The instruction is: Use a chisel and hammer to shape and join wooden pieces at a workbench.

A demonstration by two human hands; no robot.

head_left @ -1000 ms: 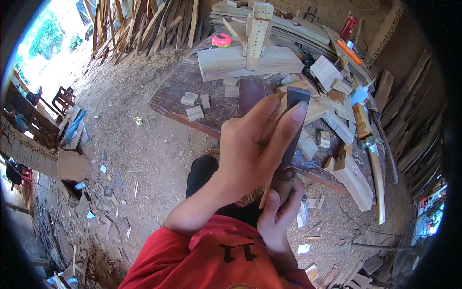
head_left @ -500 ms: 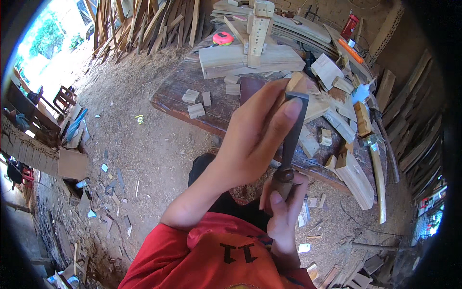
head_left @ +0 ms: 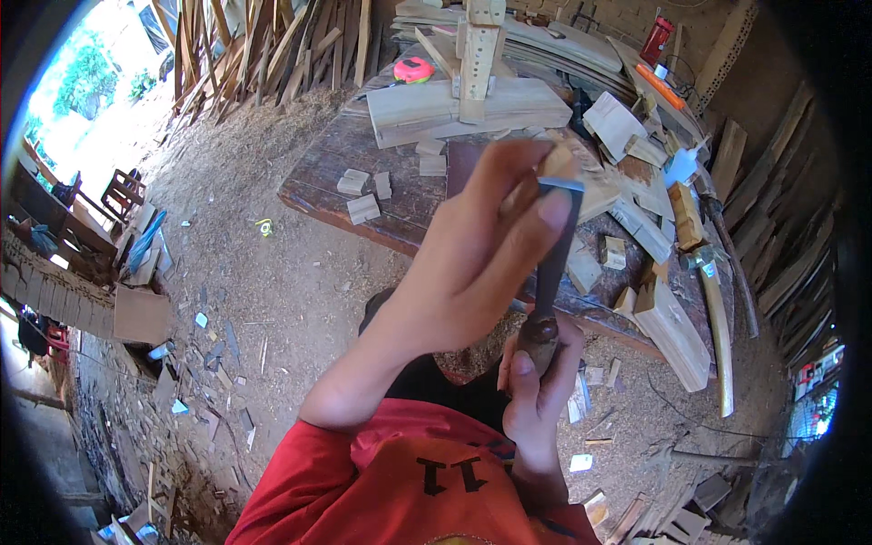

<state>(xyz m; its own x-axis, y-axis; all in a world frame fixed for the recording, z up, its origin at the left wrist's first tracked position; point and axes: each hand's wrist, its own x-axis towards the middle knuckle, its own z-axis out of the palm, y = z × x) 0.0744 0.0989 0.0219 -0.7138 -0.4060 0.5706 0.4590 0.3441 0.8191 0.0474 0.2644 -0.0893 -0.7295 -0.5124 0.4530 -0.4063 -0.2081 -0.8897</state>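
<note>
In the middle of the view, my left hand [head_left: 459, 259] is closed on a small pale wood piece [head_left: 559, 163], with the thumb lying on the flat dark chisel blade [head_left: 553, 268] just below it. The blade's bevelled end touches or nearly touches the wood; the exact contact is hard to tell. My right hand [head_left: 536, 400] grips the chisel's dark wooden handle [head_left: 540, 331] low in front of my red shirt, with the blade pointing away from me. Part of the wood is hidden behind my left fingers.
A worn workbench [head_left: 345, 154] carries a long board [head_left: 409, 113], an upright drilled post [head_left: 477, 73], small offcuts [head_left: 363, 209], a pink tape measure [head_left: 413, 69], a white bottle [head_left: 681, 163] and an orange tool [head_left: 659, 84]. Planks [head_left: 227, 45] lean against walls; scraps litter the floor.
My left hand has risen and shifted slightly, showing more of the wood piece beyond the blade's end; its fingers now blur. My right hand, still on the handle, has moved slightly upward.
</note>
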